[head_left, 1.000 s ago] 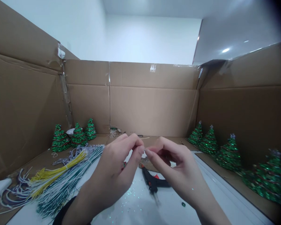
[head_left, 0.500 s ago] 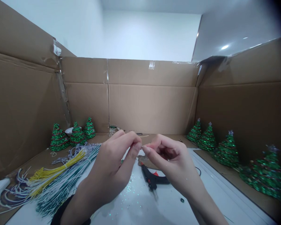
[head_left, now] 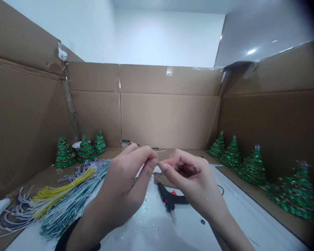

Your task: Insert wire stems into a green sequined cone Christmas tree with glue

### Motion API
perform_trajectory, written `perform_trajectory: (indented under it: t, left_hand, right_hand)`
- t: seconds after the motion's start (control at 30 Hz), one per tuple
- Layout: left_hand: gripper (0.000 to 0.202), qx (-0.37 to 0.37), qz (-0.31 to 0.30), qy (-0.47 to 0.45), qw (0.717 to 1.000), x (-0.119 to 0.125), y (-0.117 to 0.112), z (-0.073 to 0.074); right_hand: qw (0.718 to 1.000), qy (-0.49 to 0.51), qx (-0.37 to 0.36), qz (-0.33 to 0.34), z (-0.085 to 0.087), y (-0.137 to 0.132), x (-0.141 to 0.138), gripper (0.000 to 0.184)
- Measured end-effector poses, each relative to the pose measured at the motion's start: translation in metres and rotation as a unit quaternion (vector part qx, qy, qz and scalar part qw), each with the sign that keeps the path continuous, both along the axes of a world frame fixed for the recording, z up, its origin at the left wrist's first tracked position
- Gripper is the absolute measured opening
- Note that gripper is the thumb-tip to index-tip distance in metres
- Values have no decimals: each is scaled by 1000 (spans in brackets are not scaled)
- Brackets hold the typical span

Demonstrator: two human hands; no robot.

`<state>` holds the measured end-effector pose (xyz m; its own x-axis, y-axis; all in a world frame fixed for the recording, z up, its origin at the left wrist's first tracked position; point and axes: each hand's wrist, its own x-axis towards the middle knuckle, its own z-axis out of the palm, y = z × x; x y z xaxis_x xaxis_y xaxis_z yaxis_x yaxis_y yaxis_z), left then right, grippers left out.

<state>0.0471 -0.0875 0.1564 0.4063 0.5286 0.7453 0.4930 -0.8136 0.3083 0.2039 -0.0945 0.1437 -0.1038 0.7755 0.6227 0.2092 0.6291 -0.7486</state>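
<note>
My left hand (head_left: 125,184) and my right hand (head_left: 193,181) meet fingertip to fingertip over the middle of the white table (head_left: 146,230). Thumb and forefinger are pinched on each hand; whatever lies between them is too small to make out. Below and behind the right hand lies a black glue gun (head_left: 167,198) with a red trigger, its nozzle pointing toward me. A brown glue-stained piece (head_left: 164,179) rests behind the gun. Green glitter (head_left: 143,212) is scattered beneath my hands.
Bundles of green-white wires (head_left: 75,202) and yellow wires (head_left: 65,188) spread over the left side. Sparkly green Christmas trees (head_left: 65,153) stand at the back left, with more trees (head_left: 251,169) along the right. Cardboard walls (head_left: 170,118) enclose the table. A small dark green bit (head_left: 203,221) lies front right.
Both hands hold nearly the same pinched pose at the same place. The view has shifted very slightly.
</note>
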Motion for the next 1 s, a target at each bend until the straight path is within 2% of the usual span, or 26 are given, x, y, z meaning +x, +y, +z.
perform_trajectory:
  t: [0.27,0.47,0.63,1.0]
  left_hand:
    - [21,6,4,-2,1000,0,-1,1]
    - [19,-6,41,-38,998,-9,1,4]
    - [19,10,21,-17,1000,-9,-1,7]
    - [18,13,11,10,1000,-7,-1,8]
  right_hand:
    - [1000,6,4,-11,0,0,0,34]
    - [1000,-18,-12,19,1,-3,1,24]
    - [999,-24,-21,28,-1,-5,1,19]
    - [999,-32,-7,-3,-5,-4,-2,26]
